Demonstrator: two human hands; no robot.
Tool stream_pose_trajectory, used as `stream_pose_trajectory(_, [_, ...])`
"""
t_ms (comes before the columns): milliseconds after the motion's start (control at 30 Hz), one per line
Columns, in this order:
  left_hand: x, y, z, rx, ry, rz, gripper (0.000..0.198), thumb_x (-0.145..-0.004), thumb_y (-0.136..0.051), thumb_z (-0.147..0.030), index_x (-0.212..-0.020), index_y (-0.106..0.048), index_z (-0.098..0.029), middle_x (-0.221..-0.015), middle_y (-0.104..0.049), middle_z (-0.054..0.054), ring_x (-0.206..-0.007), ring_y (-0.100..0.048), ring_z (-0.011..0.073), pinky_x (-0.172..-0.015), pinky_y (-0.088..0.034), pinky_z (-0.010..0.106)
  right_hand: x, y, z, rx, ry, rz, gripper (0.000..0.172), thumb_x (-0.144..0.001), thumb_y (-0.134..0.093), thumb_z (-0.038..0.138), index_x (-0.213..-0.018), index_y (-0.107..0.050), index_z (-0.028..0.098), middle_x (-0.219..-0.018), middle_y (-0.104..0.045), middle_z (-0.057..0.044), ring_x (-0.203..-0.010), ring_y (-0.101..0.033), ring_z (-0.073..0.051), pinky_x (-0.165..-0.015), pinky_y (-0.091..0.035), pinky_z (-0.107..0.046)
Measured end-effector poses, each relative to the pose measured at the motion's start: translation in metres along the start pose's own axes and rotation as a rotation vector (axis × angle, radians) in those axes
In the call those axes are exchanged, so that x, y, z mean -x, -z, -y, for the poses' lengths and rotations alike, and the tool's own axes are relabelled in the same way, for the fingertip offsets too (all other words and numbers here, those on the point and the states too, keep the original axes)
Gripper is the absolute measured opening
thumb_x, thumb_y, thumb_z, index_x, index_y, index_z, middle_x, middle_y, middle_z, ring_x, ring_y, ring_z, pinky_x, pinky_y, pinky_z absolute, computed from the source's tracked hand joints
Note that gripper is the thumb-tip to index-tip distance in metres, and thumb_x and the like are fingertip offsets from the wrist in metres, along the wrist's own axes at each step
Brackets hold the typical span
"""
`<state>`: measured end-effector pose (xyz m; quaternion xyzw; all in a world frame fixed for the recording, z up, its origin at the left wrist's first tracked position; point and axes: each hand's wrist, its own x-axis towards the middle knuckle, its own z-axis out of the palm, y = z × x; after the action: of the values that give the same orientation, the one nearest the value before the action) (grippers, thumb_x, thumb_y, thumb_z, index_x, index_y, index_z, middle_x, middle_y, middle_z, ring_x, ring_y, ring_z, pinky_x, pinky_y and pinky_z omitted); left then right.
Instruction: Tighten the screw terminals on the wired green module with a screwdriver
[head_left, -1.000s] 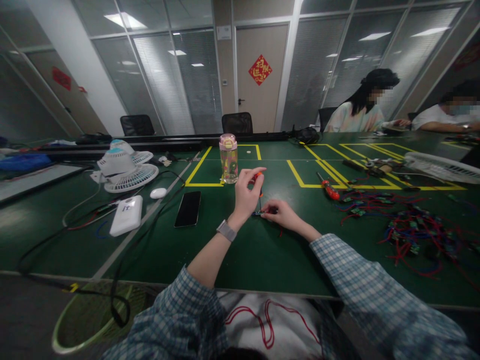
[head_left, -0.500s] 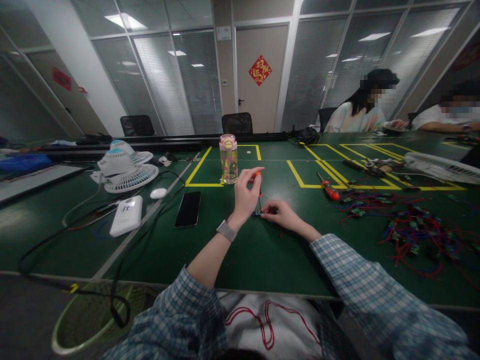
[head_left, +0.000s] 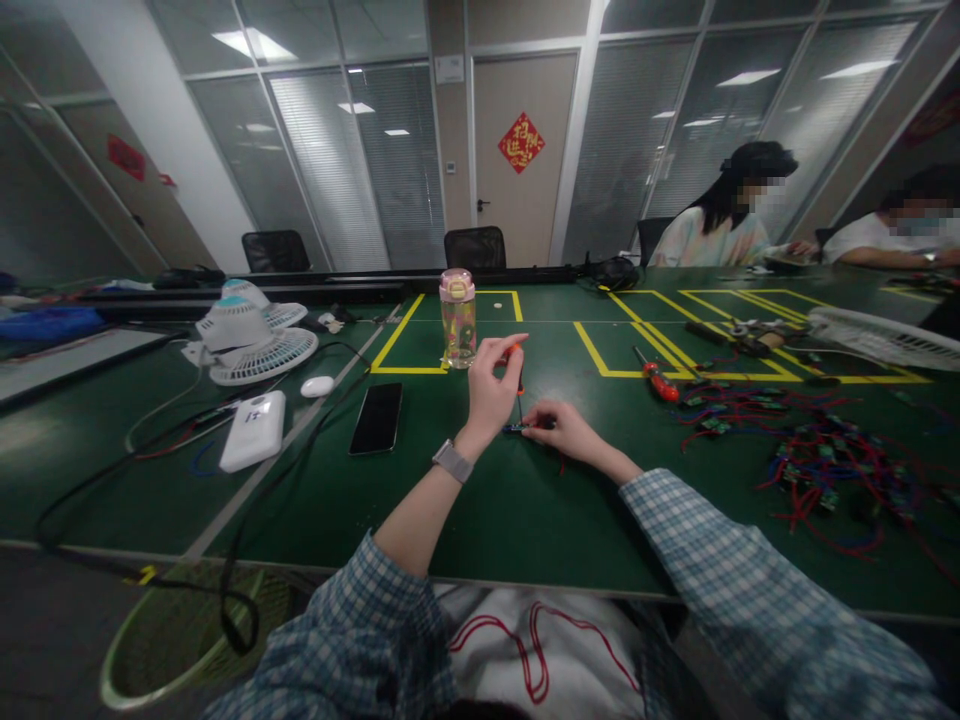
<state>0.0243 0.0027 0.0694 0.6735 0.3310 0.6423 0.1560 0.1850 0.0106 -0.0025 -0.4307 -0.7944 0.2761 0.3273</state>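
The left hand (head_left: 491, 385) holds a screwdriver (head_left: 521, 391) near its top, tip down at a small board (head_left: 513, 428) on the table (head_left: 517, 520). The right hand (head_left: 559, 427) pinches the board's side. This looks like the turning step. Next needs a straight tool and a still board.

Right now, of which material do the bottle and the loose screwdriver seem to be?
Bottle: glossy, see-through body, probably plastic, though glass is possible. Loose screwdriver: smooth red handle, likely plastic; thin greyish shaft, presumably metal.
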Motion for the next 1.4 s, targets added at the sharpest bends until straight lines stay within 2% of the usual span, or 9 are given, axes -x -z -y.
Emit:
stream_pose_trajectory(100, [0.0006, -0.0003, 0.0001, -0.012, 0.014, 0.002, 0.02, -0.094, -0.052, -0.027, -0.107, -0.067, -0.023, -0.097, -0.059, 0.005, -0.086, -0.059, 0.014, -0.076, -0.05, 0.026, -0.0001, -0.0003, -0.0012, 0.006, 0.006, 0.001, 0.011, -0.075, -0.071, 0.023, -0.083, -0.071, 0.015, -0.076, -0.067, -0.004, -0.068, -0.059, -0.015, -0.066, -0.049, -0.029])
stream_pose_trajectory(333, [-0.0005, 0.0, 0.0005, 0.005, 0.02, 0.03, 0.029, -0.099, -0.041, -0.024, -0.115, -0.064, -0.024, -0.11, -0.064, 0.006, -0.103, -0.059, 0.0162, -0.088, -0.048, 0.031, 0.0001, -0.0008, -0.0021, -0.012, 0.004, 0.003, 0.011, -0.075, -0.071, 0.023, -0.083, -0.07, 0.015, -0.076, -0.067, -0.004, -0.067, -0.059, -0.015, -0.066, -0.049, -0.029])
stream_pose_trajectory(533, [-0.0005, 0.0005, 0.0024, 0.048, 0.045, 0.036, 0.029, -0.099, -0.041, -0.024, -0.117, -0.063, -0.023, -0.112, -0.067, 0.006, -0.106, -0.062, 0.0172, -0.092, -0.047, 0.033, 0.0003, 0.0003, -0.0008, -0.001, 0.002, 0.007, 0.011, -0.075, -0.071, 0.023, -0.084, -0.071, 0.015, -0.077, -0.067, -0.004, -0.068, -0.06, -0.015, -0.066, -0.049, -0.029])
stream_pose_trajectory(633, [0.0001, 0.0003, 0.0021, 0.057, 0.049, 0.033, 0.028, -0.099, -0.041, -0.024, -0.116, -0.063, -0.022, -0.109, -0.068, 0.006, -0.102, -0.063, 0.0164, -0.09, -0.048, 0.031, 0.0002, -0.0001, -0.0018, -0.002, 0.001, 0.001, 0.012, -0.075, -0.071, 0.023, -0.084, -0.071, 0.015, -0.077, -0.066, -0.004, -0.068, -0.06, -0.015, -0.066, -0.049, -0.029])
stream_pose_trajectory(800, [0.0008, -0.0012, 0.0011, 0.011, 0.011, 0.008, 0.02, -0.094, -0.052, -0.026, -0.108, -0.067, -0.022, -0.099, -0.063, 0.005, -0.087, -0.061, 0.0142, -0.077, -0.051, 0.026, -0.0002, -0.001, -0.0045, -0.007, 0.012, -0.001, 0.012, -0.075, -0.071, 0.024, -0.083, -0.071, 0.016, -0.076, -0.066, -0.004, -0.068, -0.059, -0.015, -0.066, -0.048, -0.028])
stream_pose_trajectory(900, [0.0005, -0.0013, 0.0004, 0.0, 0.006, 0.011, 0.019, -0.093, -0.055, -0.027, -0.106, -0.068, -0.023, -0.099, -0.061, 0.005, -0.088, -0.06, 0.0146, -0.077, -0.051, 0.027, -0.0003, -0.001, -0.0053, 0.002, 0.011, -0.002, 0.012, -0.075, -0.071, 0.024, -0.083, -0.071, 0.016, -0.075, -0.066, -0.003, -0.067, -0.058, -0.015, -0.066, -0.048, -0.028])
stream_pose_trajectory(1067, [-0.0009, 0.0001, -0.0005, 0.022, 0.014, 0.042, 0.029, -0.098, -0.042, -0.021, -0.116, -0.064, -0.026, -0.104, -0.064, 0.004, -0.097, -0.059, 0.0157, -0.083, -0.049, 0.029, 0.0, -0.0005, -0.0035, -0.007, 0.011, -0.01, 0.012, -0.075, -0.071, 0.024, -0.083, -0.071, 0.016, -0.076, -0.066, -0.003, -0.068, -0.059, -0.015, -0.066, -0.049, -0.029])
stream_pose_trajectory(1300, [0.0, -0.0004, -0.001, 0.007, -0.002, 0.005, 0.019, -0.092, -0.056, -0.023, -0.106, -0.068, -0.023, -0.098, -0.058, 0.005, -0.09, -0.058, 0.0146, -0.078, -0.05, 0.026, 0.0002, 0.0006, 0.0009, 0.005, 0.005, -0.002, 0.011, -0.075, -0.071, 0.024, -0.081, -0.071, 0.016, -0.074, -0.065, -0.003, -0.067, -0.058, -0.015, -0.066, -0.047, -0.029])
stream_pose_trajectory(1400, [-0.0003, -0.0002, -0.0007, 0.005, 0.016, 0.024, 0.023, -0.096, -0.049, -0.024, -0.111, -0.066, -0.024, -0.099, -0.059, 0.004, -0.09, -0.059, 0.0143, -0.079, -0.05, 0.027, 0.0001, 0.0, -0.0003, -0.003, 0.0, -0.006, 0.011, -0.075, -0.071, 0.023, -0.082, -0.071, 0.015, -0.075, -0.065, -0.003, -0.067, -0.058, -0.015, -0.066, -0.047, -0.029])
